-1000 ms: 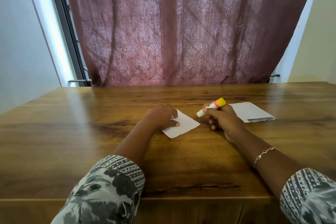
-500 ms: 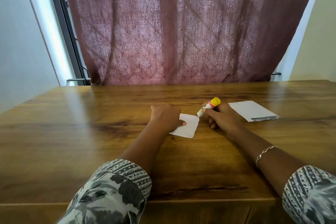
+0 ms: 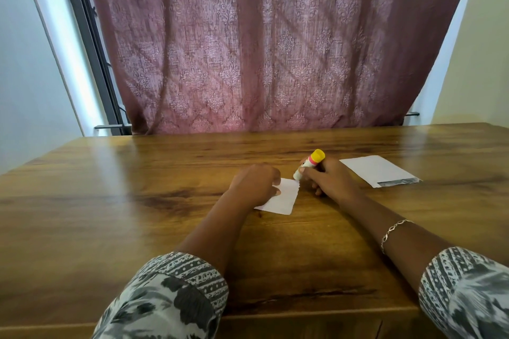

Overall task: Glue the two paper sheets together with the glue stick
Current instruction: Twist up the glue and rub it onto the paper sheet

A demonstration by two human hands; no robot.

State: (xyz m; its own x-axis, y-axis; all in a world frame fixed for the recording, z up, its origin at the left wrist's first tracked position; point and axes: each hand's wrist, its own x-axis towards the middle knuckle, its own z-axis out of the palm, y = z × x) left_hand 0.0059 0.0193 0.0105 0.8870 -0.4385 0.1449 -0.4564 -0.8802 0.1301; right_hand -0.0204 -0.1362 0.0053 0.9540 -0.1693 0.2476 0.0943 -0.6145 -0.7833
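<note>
Wooden table [image 3: 137, 201] before a mauve patterned curtain [image 3: 275, 49]. My left hand [image 3: 254, 183] presses its curled fingers on the small paper sheet [image 3: 283, 199]; my right hand [image 3: 326, 177] grips the tilted glue stick [image 3: 308, 164], its tip at the sheet's far corner. The second sheet [image 3: 377, 170] lies well apart, to the right.

Nothing here can be read. The glue stick [image 3: 309, 163] has a white body with a pink band below its yellow end, any print too small to make out. The near sheet [image 3: 283, 199] shows plain white. The far sheet [image 3: 377, 170] carries a dark grey strip along its near edge, too blurred for letters
</note>
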